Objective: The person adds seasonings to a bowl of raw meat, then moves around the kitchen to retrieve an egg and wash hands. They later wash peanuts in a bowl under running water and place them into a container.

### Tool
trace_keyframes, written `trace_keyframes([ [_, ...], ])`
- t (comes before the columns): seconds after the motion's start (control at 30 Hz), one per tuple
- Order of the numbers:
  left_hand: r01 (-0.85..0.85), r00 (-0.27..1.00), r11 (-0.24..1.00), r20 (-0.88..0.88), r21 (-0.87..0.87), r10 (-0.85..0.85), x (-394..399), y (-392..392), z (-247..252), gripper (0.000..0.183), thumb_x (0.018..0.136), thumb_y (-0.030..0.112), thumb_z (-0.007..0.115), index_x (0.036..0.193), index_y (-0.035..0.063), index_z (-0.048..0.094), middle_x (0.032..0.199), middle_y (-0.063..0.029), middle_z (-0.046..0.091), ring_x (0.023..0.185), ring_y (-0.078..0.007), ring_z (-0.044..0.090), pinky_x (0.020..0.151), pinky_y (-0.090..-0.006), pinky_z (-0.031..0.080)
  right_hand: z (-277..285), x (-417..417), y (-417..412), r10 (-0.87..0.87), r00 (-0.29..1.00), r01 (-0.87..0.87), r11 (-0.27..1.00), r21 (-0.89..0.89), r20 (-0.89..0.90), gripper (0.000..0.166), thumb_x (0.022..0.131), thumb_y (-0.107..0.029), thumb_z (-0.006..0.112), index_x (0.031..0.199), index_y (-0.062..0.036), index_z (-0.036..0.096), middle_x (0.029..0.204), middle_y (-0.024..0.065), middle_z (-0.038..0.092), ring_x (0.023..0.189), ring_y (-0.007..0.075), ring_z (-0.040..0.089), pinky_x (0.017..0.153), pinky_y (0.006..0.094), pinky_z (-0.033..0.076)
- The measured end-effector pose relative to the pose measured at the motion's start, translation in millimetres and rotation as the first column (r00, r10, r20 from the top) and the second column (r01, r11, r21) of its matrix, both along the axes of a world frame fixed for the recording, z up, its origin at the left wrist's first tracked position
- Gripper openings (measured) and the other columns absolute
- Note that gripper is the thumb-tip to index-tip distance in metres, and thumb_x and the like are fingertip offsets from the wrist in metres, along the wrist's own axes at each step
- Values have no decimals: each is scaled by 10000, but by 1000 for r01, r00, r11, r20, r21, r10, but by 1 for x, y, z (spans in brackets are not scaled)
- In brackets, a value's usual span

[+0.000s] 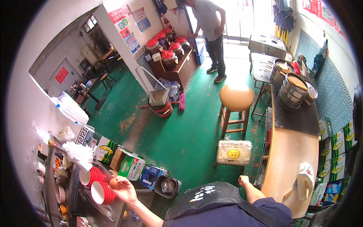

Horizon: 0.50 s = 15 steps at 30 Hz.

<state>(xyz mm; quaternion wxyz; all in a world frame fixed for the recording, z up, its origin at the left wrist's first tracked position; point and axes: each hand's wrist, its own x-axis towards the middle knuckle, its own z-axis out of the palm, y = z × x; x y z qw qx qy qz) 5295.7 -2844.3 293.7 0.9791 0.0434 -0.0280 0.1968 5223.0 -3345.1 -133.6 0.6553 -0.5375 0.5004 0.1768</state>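
My left hand (126, 190) reaches out over the counter at the lower left and holds a brown egg (114, 183) between thumb and fingers. Just beneath and beside it are a stack of red bowls with white insides (99, 192) and a second such red bowl stack (87, 176), both lying tilted. My right hand (243, 180) is held low at my right side with the fingers curled in, and nothing shows in it. It is apart from the wooden worktable (289, 159), which stands to its right.
A square bin (168, 186) and open cartons (133, 167) stand beside the counter. Ahead are a wrapped package (234, 152), a wooden stool (235, 119) and a mop bucket (160, 106). Steamer baskets (292, 92) sit on the right. Another person (211, 34) stands near the doorway.
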Motion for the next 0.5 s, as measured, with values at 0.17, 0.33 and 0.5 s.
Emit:
trace_keyframes([
  [0.17, 30, 966, 999, -256, 46, -17, 0, -9, -17, 402, 790, 373, 531, 985, 22, 513, 773, -81, 497, 660, -162, 494, 624, -261, 435, 2, -9, 1, -12, 1000, 12, 1000, -3, 4, 151, 753, -142, 476, 642, -46, 512, 557, 58, 512, 434, 136, 473, 377, 264, 391],
  [0.33, 225, 900, 971, -366, -76, -237, 2, -40, -29, 374, 781, 371, 535, 938, 32, 519, 764, -69, 483, 666, -164, 483, 619, -278, 432, 10, -9, 0, -27, 1000, 27, 998, 59, -3, 149, 755, -134, 470, 636, -46, 492, 550, 57, 498, 423, 130, 451, 356, 254, 362],
  [0.5, 294, 886, 951, -347, -96, -308, 11, -60, -30, 378, 785, 374, 526, 950, 35, 513, 765, -64, 467, 666, -162, 470, 619, -280, 423, 23, -11, -2, -44, 999, 44, 998, 38, 2, 138, 758, -121, 459, 646, -44, 485, 553, 58, 496, 415, 128, 443, 335, 236, 333],
])
